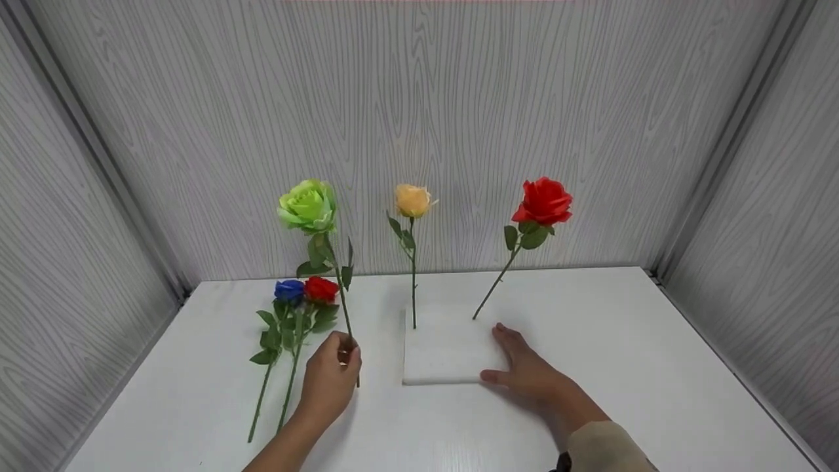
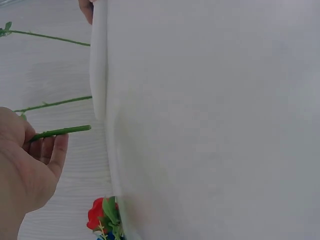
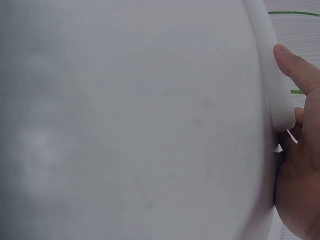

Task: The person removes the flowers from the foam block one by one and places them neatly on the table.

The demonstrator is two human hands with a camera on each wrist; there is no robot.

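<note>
Leaning slightly, the lime-green rose (image 1: 308, 206) looks full-blown.

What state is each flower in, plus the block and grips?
Green rose: held upright, not in the block.
Yellow rose: upright in the block.
Upper red rose: in the block, leaning right.
Lower red rose: lying on the table.
Blue rose: lying beside it.
Block: flat, bearing two roses.
Left grip: holding the green rose.
Right grip: touching the block.

One white block (image 1: 452, 359) holds one yellow rose (image 1: 412, 201) and one red rose (image 1: 545, 201). Left of the block are three more: one green rose (image 1: 307, 206), one blue rose (image 1: 289, 291) and a second red rose (image 1: 321, 290).
</note>
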